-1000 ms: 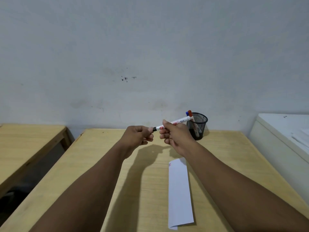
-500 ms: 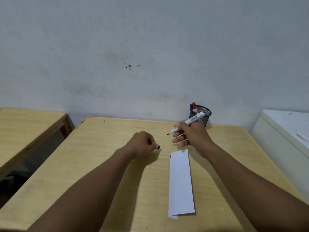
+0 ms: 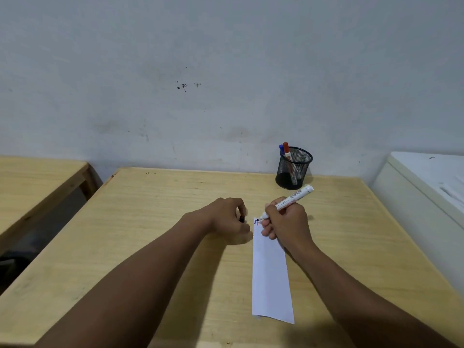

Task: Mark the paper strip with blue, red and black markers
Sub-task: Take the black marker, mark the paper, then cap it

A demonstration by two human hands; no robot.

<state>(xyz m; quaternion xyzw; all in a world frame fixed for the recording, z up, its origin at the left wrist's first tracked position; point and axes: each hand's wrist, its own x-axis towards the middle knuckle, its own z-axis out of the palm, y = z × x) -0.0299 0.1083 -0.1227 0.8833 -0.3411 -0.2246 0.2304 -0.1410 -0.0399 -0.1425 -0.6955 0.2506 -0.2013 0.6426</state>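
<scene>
A white paper strip (image 3: 270, 272) lies lengthwise on the wooden desk (image 3: 155, 237), its near end close to the desk's near edge and its far end under the right hand (image 3: 286, 223). That hand is curled around a white-barrelled black marker (image 3: 288, 200), pinching it in a writing grip with the dark tip down on the strip's far left corner, where small blue and red marks (image 3: 256, 222) already show. The hand and its forearm cover the strip's far right corner and part of its right edge.

The left hand (image 3: 227, 218) rests on the desk just left of the strip, loosely fisted, with a small black cap (image 3: 241, 218) pinched at its fingertips; it sits beside the paper, and whether it touches the edge cannot be told.

Far right on the desk, near the wall, stands a black mesh pen cup (image 3: 293, 169) holding a blue marker (image 3: 281, 149) and a red marker (image 3: 286, 148), both leaning left. The cup is apart from the right hand, beyond the marker's raised back end. A second wooden desk (image 3: 37, 182) stands to the left across a gap, and a white cabinet (image 3: 421, 187) lies to the right.
</scene>
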